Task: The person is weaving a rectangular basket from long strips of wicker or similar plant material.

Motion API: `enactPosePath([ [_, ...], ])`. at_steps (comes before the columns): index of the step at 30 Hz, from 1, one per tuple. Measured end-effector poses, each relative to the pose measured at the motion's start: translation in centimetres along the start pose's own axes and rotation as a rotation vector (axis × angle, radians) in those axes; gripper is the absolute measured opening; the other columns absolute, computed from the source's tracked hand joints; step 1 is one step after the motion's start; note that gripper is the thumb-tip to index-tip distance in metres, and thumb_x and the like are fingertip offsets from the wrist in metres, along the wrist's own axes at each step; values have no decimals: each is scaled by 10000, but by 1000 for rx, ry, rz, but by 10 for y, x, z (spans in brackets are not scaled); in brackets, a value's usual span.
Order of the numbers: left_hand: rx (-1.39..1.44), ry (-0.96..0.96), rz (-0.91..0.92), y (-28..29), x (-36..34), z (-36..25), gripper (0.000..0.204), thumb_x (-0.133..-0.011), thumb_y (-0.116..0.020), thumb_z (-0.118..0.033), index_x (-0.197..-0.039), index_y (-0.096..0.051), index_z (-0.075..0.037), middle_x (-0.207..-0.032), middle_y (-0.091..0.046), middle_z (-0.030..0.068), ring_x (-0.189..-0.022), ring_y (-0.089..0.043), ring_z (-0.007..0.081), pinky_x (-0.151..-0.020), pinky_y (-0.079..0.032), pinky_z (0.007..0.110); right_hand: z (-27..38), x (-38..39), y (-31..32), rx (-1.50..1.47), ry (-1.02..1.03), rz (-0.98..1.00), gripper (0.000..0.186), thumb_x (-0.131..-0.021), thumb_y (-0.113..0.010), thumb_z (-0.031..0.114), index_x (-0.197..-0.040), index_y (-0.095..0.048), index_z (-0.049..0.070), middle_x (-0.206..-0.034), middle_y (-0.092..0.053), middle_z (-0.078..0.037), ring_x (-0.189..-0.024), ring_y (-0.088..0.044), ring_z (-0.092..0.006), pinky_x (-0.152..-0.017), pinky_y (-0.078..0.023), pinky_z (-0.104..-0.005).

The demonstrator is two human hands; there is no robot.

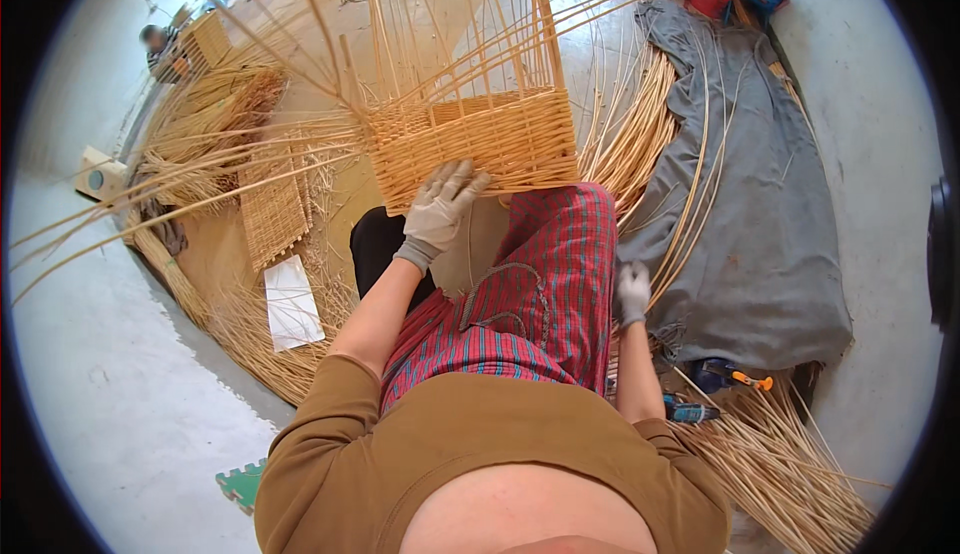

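A partly woven wicker basket [480, 149] stands at my knees, with tall upright stakes and long loose rods sticking out of it. My left hand [445, 204], in a pale work glove with a grey cuff, lies on its near wall by the lower edge, fingers spread flat against the weave. Down beside my right thigh is my right hand [632, 292], also gloved. It looks closed around the ends of a few long wicker rods [700, 189], which curve up and away over a grey cloth; its fingers are partly hidden.
The grey cloth [760, 194] covers a bundle of rods [640, 119] at right. More rods [780, 464], a blue tool [690, 411] and an orange-handled tool [752, 381] lie behind my right hand. At left are a woven panel [272, 204], white paper [292, 302] and another person [160, 49].
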State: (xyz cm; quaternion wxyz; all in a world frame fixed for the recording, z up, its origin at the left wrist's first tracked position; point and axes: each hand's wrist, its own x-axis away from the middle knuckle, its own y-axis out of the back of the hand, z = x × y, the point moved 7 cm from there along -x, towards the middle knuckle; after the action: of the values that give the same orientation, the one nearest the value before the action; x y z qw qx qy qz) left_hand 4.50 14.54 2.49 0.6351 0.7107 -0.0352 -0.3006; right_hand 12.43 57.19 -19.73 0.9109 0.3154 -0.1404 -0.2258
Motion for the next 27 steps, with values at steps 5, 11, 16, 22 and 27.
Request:
enactPosePath([
  [5, -52, 41, -31, -1, -8, 7, 686, -874, -715, -239, -1525, -499, -265, -1591, -439, 142, -1490, -380, 358, -1259, -236, 519, 315, -24, 33, -216, 962, -112, 399, -985, -671, 242, -1345, -645, 75, -1337, -654, -178, -1246, -615, -328, -1079, -466, -415],
  [11, 117, 198, -95, 31, -17, 47, 704, -907, -725, -394, -1549, -473, -252, -1612, -406, 145, -1507, -339, 378, -1265, -205, 520, 465, -18, -50, 503, 1162, -16, 509, -918, -662, 519, -1311, -681, 196, -1428, -598, -114, -1387, -486, -322, -1242, -200, -568],
  [16, 94, 493, -145, 50, -17, 96, 647, -954, -688, -386, -1531, -492, -170, -1555, -465, 149, -1484, -364, 371, -1230, -248, 518, 460, -35, -64, 556, 1140, -45, 418, -948, -632, 522, -1196, -725, 197, -1160, -724, -97, -1255, -589, -276, -1245, -196, -565],
  [22, 300, 267, -479, 49, 3, 104, 384, -988, -648, -299, -1288, -617, -62, -1277, -639, 154, -1273, -543, 345, -1126, -381, 451, 455, -44, -61, 275, 1217, -93, 424, -914, -725, 377, -1284, -654, 182, -1001, -729, -96, -1003, -670, -301, -1199, -285, -516],
  [27, 1190, 696, -1072, 26, 27, 184, 337, -1112, -443, -274, -1195, -659, -29, -1135, -682, 54, -1127, -621, 210, -1056, -480, 391, 435, -79, -31, -230, 1126, -556, 641, -842, -810, 281, -1396, -564, 71, -1062, -713, -174, -1007, -644, -394, -1122, -381, -482],
])
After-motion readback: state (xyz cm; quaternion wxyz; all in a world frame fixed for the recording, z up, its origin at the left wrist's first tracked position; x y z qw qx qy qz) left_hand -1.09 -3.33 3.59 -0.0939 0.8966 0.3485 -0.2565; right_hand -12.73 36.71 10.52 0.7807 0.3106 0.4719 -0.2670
